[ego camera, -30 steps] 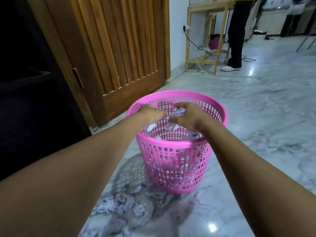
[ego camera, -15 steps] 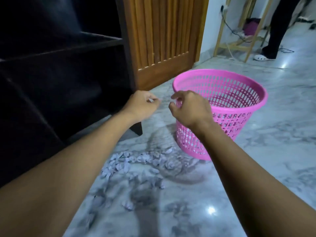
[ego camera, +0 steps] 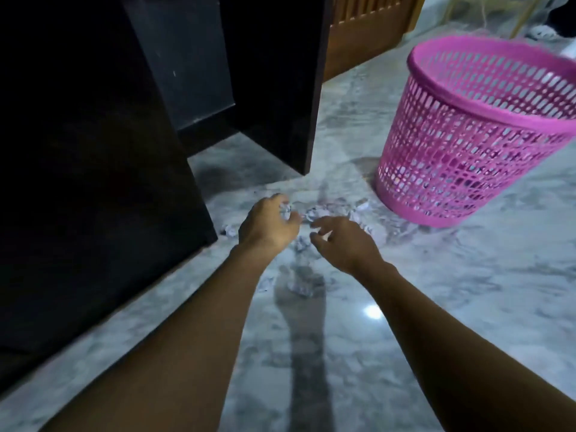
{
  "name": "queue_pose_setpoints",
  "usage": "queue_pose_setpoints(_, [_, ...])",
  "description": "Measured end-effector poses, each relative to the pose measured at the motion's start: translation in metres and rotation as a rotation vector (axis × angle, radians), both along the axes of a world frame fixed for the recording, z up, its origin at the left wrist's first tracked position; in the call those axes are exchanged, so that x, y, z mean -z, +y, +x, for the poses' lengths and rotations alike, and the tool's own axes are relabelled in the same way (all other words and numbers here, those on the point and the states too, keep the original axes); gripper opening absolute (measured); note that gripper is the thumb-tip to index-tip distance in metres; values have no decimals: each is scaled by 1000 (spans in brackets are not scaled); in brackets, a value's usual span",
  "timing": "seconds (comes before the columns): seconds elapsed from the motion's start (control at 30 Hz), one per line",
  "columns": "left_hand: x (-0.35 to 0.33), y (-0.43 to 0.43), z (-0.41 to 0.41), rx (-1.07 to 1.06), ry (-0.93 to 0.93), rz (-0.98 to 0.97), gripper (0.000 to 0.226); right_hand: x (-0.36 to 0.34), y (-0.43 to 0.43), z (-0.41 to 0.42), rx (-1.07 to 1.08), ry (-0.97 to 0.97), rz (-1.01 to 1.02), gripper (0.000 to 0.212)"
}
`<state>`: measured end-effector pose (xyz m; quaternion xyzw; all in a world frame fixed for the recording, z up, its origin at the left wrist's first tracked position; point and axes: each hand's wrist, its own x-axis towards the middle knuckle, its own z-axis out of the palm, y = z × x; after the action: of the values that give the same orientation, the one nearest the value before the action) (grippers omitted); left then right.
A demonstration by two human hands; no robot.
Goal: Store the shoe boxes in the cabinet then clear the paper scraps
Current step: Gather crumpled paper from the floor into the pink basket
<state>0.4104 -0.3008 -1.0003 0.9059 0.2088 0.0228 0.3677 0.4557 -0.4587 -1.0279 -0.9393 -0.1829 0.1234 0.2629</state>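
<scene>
Crumpled paper scraps (ego camera: 311,212) lie scattered on marble floor (ego camera: 452,307), between dark cabinet (ego camera: 93,182) and pink basket (ego camera: 452,151). Scraps look light, soft, easily crushed; best pinched or scooped in bunches. Left hand (ego camera: 269,227) curls over one scrap, grip unclear through blur. Right hand (ego camera: 343,241) hovers just above pile, fingers loosely spread, holding nothing.

Pink basket (ego camera: 467,145): one, 2 o'clock. Dark cabinet (ego camera: 93,151): one, 10 o'clock. Hands: two, left hand (ego camera: 268,227), right hand (ego camera: 346,244). Paper scraps (ego camera: 230,231): several, too blurred to count.
</scene>
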Motion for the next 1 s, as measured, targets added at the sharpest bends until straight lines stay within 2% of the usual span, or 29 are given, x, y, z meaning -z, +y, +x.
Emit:
queue_pose_setpoints(0.13, [69,0,-37,-110,39,150,53,61,-6,-27,-55,102,-77,31])
queue_pose_setpoints(0.3, [131,-7,-90,-294,95,255,79,102,-9,-51,-119,39,-117,60])
queue_pose_setpoints(0.33, [139,-7,-99,-308,81,274,84,106,-9,-53,-120,18,-119,60])
queue_pose_setpoints(0.4, [152,-7,-114,-333,66,333,89,116,-11,-57,-133,-55,-123,47])
queue_pose_setpoints(0.47, [162,-4,-125,-363,91,403,87,123,-12,-58,-135,-116,-75,30])
queue_pose_setpoints(0.57, [171,-2,-136,-387,154,508,67,127,-12,-55,-97,-97,85,13])
queue_pose_setpoints(0.67, [178,-1,-142,-339,144,660,34,123,-9,-48,-120,23,187,8])
queue_pose_setpoints(0.73, [180,3,-143,-305,111,701,15,118,-4,-44,-124,60,207,22])
queue_pose_setpoints(0.77, [180,5,-141,-288,94,690,8,116,-1,-43,-121,80,220,22])
queue_pose_setpoints(0.8, [178,8,-139,-281,90,659,9,114,3,-42,-119,100,237,20])
queue_pose_setpoints(0.93, [163,17,-129,-308,66,419,36,104,23,-42,-79,170,271,21])
queue_pose_setpoints(1.0, [155,23,-120,-333,37,370,43,103,36,-43,-100,177,239,22])
